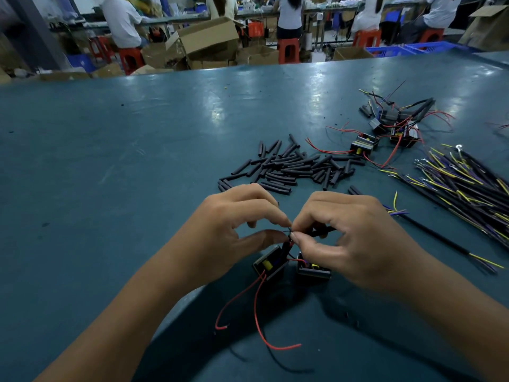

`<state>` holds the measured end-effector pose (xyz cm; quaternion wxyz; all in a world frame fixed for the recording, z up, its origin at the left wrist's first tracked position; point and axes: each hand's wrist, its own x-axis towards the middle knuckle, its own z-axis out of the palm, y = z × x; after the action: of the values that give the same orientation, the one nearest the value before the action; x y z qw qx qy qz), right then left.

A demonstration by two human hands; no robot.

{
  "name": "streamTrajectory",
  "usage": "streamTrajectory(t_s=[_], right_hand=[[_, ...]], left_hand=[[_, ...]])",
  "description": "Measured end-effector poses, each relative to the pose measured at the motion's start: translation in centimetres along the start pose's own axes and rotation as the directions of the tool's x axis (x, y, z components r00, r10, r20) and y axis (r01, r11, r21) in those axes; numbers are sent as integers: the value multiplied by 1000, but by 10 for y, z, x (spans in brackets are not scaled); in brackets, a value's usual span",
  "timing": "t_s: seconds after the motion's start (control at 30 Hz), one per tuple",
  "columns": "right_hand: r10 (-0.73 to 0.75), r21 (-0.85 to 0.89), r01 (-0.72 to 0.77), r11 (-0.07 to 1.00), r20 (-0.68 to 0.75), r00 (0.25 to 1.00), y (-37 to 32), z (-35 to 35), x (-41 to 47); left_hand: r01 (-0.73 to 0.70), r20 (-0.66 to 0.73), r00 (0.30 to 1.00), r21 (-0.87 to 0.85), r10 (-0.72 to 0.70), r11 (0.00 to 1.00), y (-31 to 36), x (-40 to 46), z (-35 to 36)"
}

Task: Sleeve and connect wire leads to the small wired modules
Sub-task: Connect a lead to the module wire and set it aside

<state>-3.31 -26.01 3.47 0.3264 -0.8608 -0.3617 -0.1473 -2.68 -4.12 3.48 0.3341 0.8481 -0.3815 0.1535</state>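
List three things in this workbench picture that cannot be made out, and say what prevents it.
1. Head view: the wire joint pinched between the left hand and right hand is hidden by fingertips.
2. Head view: the right-hand module is partly covered by the right hand.
3. Head view: the wire bundle runs off the right edge and is blurred.

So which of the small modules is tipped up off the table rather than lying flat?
The module with the yellow part under the left hand, its two red leads trailing toward the camera. Its neighbour and those far right lie flat.
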Motion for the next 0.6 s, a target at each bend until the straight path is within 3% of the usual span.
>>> streamTrajectory(t_s=[0.17,0.27,0.33,0.4,0.47,0.5,0.53,0.57,0.6], right_hand=[[-17,-3,17,1000,3,1000,1,1,0],[-35,-9,35,999,-6,999,0,0,1],[-48,-18,48,999,-9,999,-1,0,1],[-51,-11,51,999,-9,999,-2,1,1],[-44,6,44,999,-2,999,-2,2,1],[-36,16,36,999,1,999,-2,3,1],[-25,27,25,999,4,1000,-1,3,1],[-12,38,11,999,6,1000,0,3,0],[2,48,-3,999,7,1000,1,2,0]], left_hand=[[-69,-13,997,114,71,991,-2,1,2],[26,53,998,-22,-25,999,3,2,1],[194,144,976,-212,-166,958,4,3,1],[407,235,912,-425,-335,808,7,4,2],[602,363,794,-578,-487,551,11,4,6],[655,417,742,-614,-525,440,12,5,9],[670,431,722,-629,-542,393,13,4,10],[649,388,744,-615,-544,448,12,3,11],[586,296,802,-559,-519,586,9,1,9]])
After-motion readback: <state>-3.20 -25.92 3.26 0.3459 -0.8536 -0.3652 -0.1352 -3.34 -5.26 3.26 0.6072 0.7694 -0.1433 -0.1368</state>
